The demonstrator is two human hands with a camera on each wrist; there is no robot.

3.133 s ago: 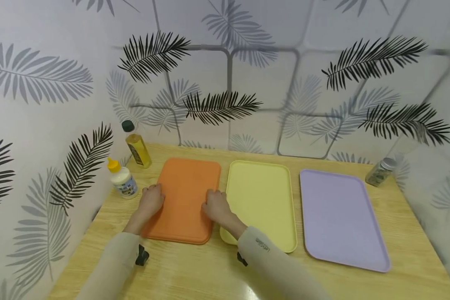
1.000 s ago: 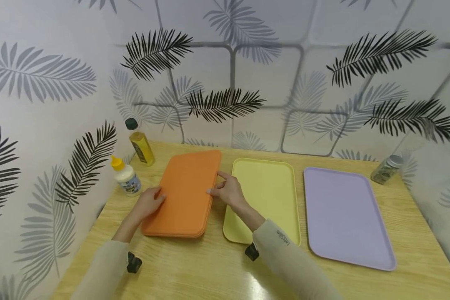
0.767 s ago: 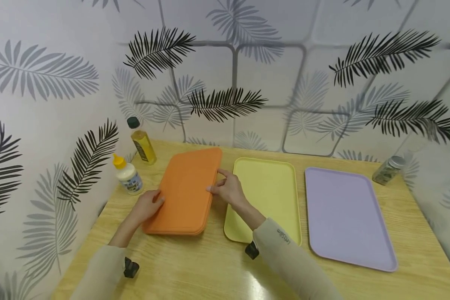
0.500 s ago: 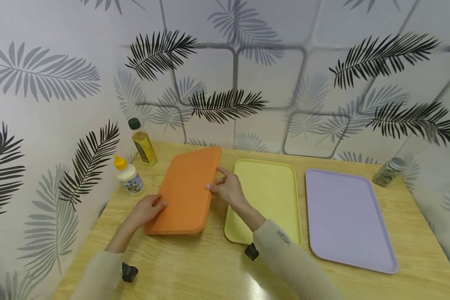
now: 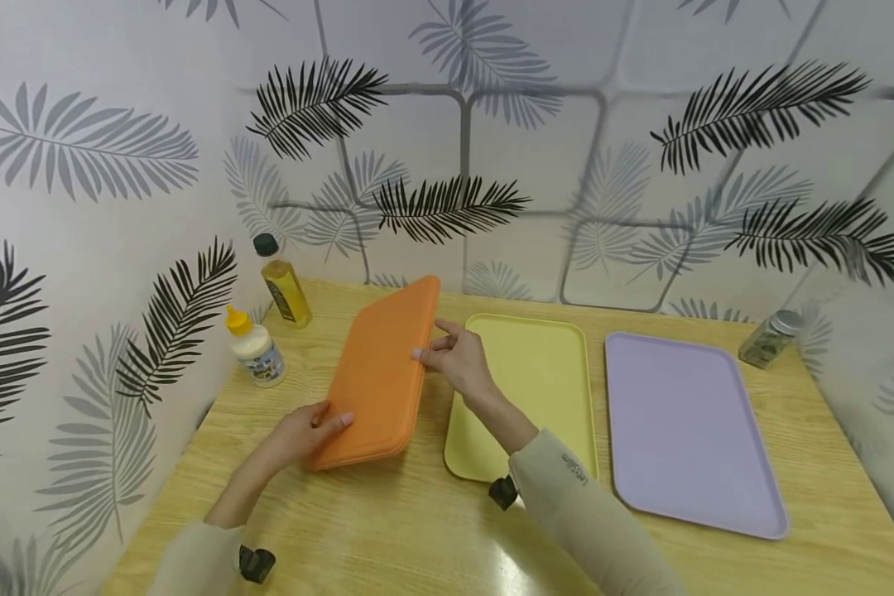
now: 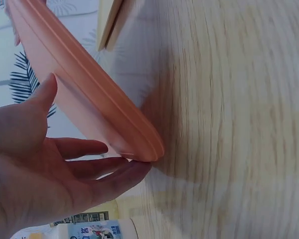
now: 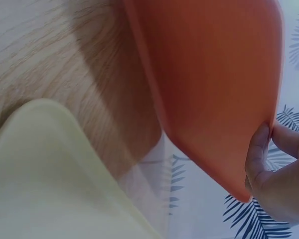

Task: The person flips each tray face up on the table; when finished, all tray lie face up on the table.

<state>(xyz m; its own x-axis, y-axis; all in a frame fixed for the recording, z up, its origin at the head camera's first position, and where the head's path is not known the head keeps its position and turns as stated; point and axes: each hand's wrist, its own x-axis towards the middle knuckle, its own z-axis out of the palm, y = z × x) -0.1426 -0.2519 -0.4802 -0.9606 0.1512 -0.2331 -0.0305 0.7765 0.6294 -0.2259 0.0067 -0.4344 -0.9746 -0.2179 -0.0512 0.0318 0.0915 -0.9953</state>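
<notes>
An orange tray (image 5: pixel 380 377) is tilted above the left part of the table, its right edge raised higher than its left. Its rim shows doubled ridges, as if trays were stacked; I cannot tell how many. My left hand (image 5: pixel 298 432) holds its lower left edge, thumb (image 6: pixel 47 92) on one face and fingers (image 6: pixel 114 179) round the edge at the other. My right hand (image 5: pixel 462 360) pinches the right edge between thumb and fingers, also seen in the right wrist view, where the tray's underside (image 7: pixel 214 89) shows. A yellow tray (image 5: pixel 529 397) lies flat under my right forearm.
A purple tray (image 5: pixel 693 430) lies on the right of the wooden table (image 5: pixel 387 538). At the left stand a white glue bottle (image 5: pixel 261 360) with a yellow cap and a bottle of yellow liquid (image 5: pixel 286 294). A small jar (image 5: pixel 769 341) is at the back right. Patterned walls enclose the table.
The orange tray lay flat at first. Its right edge has come up in my right hand, and the tray has tilted further and shifted slightly right. My left hand has moved down its left edge.
</notes>
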